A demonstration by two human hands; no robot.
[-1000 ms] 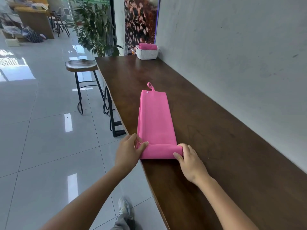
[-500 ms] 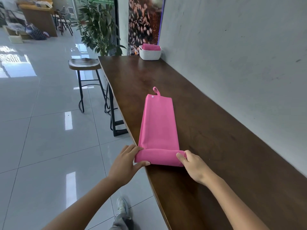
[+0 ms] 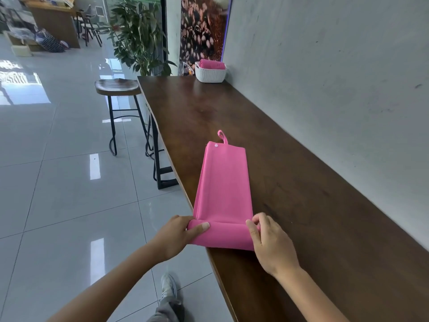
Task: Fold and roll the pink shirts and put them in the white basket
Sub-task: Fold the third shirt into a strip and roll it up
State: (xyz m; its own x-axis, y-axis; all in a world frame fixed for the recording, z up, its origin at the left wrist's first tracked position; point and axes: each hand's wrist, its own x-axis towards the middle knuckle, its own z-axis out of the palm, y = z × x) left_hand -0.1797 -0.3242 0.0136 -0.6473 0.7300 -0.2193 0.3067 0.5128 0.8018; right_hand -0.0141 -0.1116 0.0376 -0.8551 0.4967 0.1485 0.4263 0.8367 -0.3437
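Observation:
A pink shirt, folded into a long narrow strip, lies lengthwise on the dark wooden counter, a small loop at its far end. Its near end is rolled up into a short tube. My left hand pinches the left end of that roll, thumb on top. My right hand grips the right end with curled fingers. The white basket stands at the far end of the counter against the wall, with a rolled pink shirt inside it.
The counter's left edge drops to a glossy tiled floor. A wooden bar stool stands beside the counter's far part. A potted plant is behind it. A grey wall runs along the right side. My shoe shows below.
The roll at the near end has grown thicker, and the flat part of the strip is shorter. Both hands stayed at the roll's ends.

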